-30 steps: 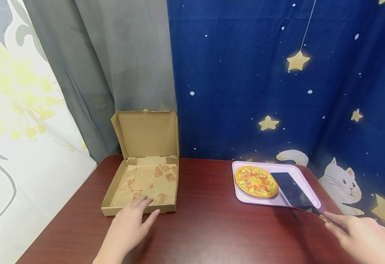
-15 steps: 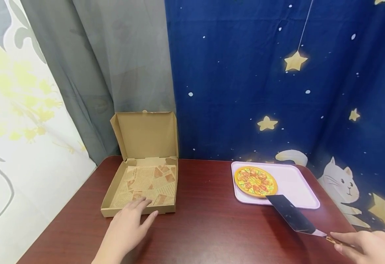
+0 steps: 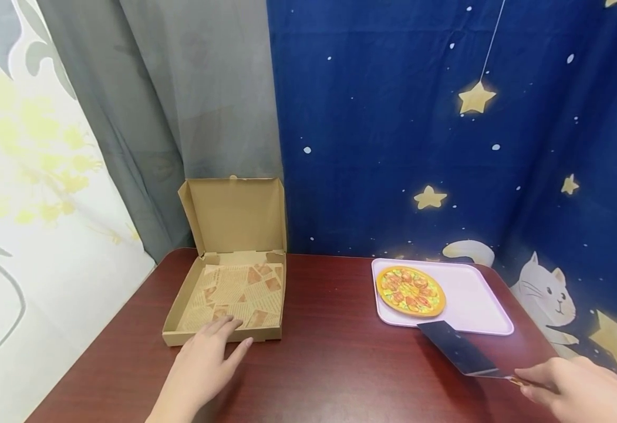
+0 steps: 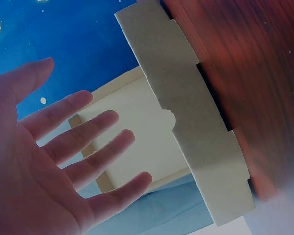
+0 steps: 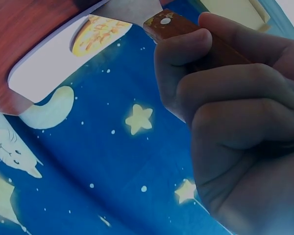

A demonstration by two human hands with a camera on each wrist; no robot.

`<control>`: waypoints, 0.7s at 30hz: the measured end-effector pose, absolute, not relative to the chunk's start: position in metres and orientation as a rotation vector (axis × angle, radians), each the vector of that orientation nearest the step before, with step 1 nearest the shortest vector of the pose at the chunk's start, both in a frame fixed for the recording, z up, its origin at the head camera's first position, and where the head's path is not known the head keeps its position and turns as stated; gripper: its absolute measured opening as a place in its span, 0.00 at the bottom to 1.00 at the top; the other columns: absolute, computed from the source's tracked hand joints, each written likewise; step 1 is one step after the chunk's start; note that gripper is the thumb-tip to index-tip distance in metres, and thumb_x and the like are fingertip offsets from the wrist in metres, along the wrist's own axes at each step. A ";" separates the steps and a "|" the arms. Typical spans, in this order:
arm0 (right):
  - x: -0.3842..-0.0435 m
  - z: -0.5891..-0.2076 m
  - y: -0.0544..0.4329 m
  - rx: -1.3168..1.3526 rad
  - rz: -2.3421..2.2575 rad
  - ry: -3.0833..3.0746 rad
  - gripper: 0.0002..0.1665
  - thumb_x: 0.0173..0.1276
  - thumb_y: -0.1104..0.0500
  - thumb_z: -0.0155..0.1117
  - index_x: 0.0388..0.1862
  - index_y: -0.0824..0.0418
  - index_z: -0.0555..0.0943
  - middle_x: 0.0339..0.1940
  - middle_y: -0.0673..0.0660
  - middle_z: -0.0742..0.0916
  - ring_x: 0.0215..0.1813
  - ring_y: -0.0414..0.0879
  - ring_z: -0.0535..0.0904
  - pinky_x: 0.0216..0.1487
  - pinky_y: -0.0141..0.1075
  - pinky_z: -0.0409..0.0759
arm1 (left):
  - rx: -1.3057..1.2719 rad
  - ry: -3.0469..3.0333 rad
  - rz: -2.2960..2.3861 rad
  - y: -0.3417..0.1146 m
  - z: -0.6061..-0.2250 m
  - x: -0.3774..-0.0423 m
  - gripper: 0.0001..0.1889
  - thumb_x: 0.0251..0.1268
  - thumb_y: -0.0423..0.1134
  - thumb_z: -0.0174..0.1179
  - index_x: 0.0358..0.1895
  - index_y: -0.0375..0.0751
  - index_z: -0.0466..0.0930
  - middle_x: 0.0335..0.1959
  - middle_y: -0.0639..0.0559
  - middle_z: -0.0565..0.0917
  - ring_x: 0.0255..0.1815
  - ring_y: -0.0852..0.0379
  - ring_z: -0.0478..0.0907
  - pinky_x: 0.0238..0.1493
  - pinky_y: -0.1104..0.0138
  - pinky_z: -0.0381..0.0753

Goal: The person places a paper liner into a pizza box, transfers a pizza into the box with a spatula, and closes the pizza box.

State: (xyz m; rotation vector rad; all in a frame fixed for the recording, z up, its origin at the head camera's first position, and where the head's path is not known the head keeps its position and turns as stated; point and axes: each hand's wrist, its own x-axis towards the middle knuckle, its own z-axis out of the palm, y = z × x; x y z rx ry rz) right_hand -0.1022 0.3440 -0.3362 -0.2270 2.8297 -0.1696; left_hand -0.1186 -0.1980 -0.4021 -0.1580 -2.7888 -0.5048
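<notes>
My right hand (image 3: 577, 382) grips the wooden handle (image 5: 174, 29) of a spatula with a wide, flat metal blade (image 3: 458, 349). The blade's front edge is at the near rim of a pale pink tray (image 3: 477, 305), tilted over the table. On the tray's left side lies a round pizza (image 3: 410, 291) with an orange crust, just beyond the blade's tip. My left hand (image 3: 202, 367) has its fingers spread at the front wall of a cardboard pizza box (image 3: 223, 338) and holds nothing. The box lid (image 3: 236, 214) stands upright, and patterned paper (image 3: 239, 294) lines the bottom.
The dark red wooden table (image 3: 329, 329) stretches between the box and the tray. A blue star-patterned curtain (image 3: 382, 129) and a grey curtain (image 3: 223, 94) hang behind it. To the left is a white patterned cloth (image 3: 49, 282).
My right hand has drawn the spatula off the tray's right part, toward me and to the left, its blade now at the near rim. The left hand, pizza and box stay as they were.
</notes>
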 end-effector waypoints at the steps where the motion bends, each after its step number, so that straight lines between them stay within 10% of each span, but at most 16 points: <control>1: -0.104 -0.337 0.343 -0.218 -0.185 2.825 0.17 0.69 0.54 0.74 0.52 0.60 0.92 0.42 0.54 0.93 0.40 0.51 0.85 0.42 0.54 0.87 | -0.160 -2.790 -0.504 -0.198 -0.402 -0.119 0.24 0.75 0.54 0.66 0.63 0.43 0.86 0.66 0.38 0.85 0.70 0.34 0.80 0.67 0.36 0.79; 12: -0.119 -0.337 0.330 -0.313 -0.260 2.881 0.02 0.68 0.54 0.76 0.38 0.49 0.93 0.28 0.43 0.87 0.28 0.37 0.75 0.32 0.31 0.73 | -0.163 -2.785 -0.496 -0.197 -0.403 -0.118 0.23 0.74 0.53 0.67 0.62 0.43 0.86 0.65 0.38 0.86 0.69 0.35 0.81 0.66 0.36 0.80; 21: -0.130 -0.328 0.318 -0.308 -0.161 2.944 0.06 0.67 0.53 0.76 0.40 0.49 0.95 0.35 0.49 0.94 0.32 0.40 0.77 0.31 0.38 0.71 | -0.171 -2.766 -0.488 -0.197 -0.406 -0.118 0.22 0.74 0.53 0.67 0.61 0.44 0.87 0.64 0.40 0.87 0.68 0.36 0.82 0.65 0.37 0.80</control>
